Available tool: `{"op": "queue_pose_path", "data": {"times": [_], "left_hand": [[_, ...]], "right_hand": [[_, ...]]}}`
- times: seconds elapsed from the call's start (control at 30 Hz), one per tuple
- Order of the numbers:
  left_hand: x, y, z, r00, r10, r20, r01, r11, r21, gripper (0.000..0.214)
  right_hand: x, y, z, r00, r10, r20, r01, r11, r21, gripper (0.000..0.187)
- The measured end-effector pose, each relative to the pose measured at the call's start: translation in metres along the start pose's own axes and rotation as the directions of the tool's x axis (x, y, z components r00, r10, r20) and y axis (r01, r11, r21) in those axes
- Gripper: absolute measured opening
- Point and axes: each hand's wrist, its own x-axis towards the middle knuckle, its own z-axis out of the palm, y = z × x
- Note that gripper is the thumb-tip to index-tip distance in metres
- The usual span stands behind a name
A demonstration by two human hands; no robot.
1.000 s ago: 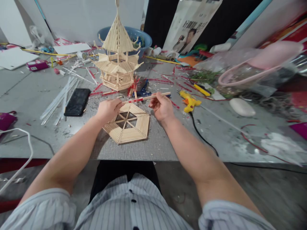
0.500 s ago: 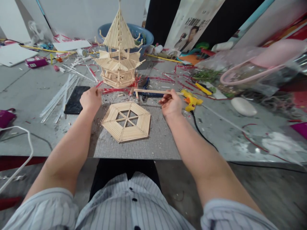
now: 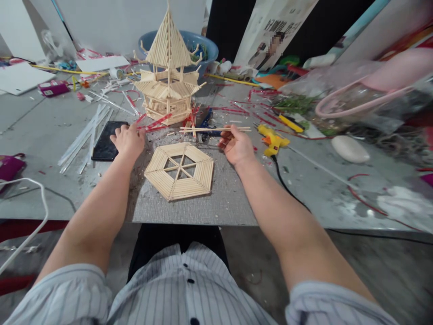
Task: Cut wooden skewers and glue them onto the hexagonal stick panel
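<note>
My right hand (image 3: 238,146) is closed around a pair of thin wooden sticks (image 3: 199,130), which lie level across its fingertips above the table. My left hand (image 3: 128,142) hovers palm down with its fingers apart, beside a black phone (image 3: 107,142). Its fingertips are close to a red-and-clear strip (image 3: 157,122); whether they touch it is unclear. Between my forearms a flat hexagonal frame of wooden sticks (image 3: 157,180) rests on the table, with spokes crossing its open middle. Behind it stands a tiered stick pagoda (image 3: 167,83) with a pointed roof.
A yellow glue gun (image 3: 272,141) lies right of my right hand, its black cord running off the front edge. Clear glue sticks (image 3: 83,135) are at the left. Blue-handled pliers (image 3: 206,124), a yellow cutter (image 3: 291,123), a white oval object (image 3: 350,149) and a blue basin (image 3: 203,47) surround the work.
My left hand's fingers have spread, and the red-and-clear strip by them now slants up toward the pagoda. The sticks in my right hand have shifted left, and that hand has moved slightly left.
</note>
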Motion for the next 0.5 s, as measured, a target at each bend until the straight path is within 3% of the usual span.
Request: {"op": "queue_pose_path", "data": {"times": [0.17, 0.37, 0.43, 0.5], "left_hand": [[-0.015, 0.011, -0.002, 0.973, 0.203, -0.111, -0.211, 0.976, -0.061, 0.036], [-0.012, 0.011, -0.008, 0.974, 0.204, -0.103, -0.209, 0.977, -0.043, 0.036], [-0.013, 0.013, -0.008, 0.947, 0.3, -0.112, -0.307, 0.95, -0.051, 0.031], [-0.015, 0.017, -0.006, 0.877, 0.47, -0.103, -0.478, 0.876, -0.07, 0.029]], "right_hand": [[-0.005, 0.003, 0.004, 0.993, 0.032, 0.111, -0.026, 0.998, -0.053, 0.018], [-0.011, 0.004, 0.006, 0.984, 0.031, 0.174, -0.019, 0.997, -0.071, 0.014], [-0.013, 0.005, 0.007, 0.975, 0.022, 0.219, -0.007, 0.998, -0.066, 0.017], [-0.014, 0.006, 0.008, 0.966, 0.021, 0.258, -0.004, 0.998, -0.066, 0.021]]}}
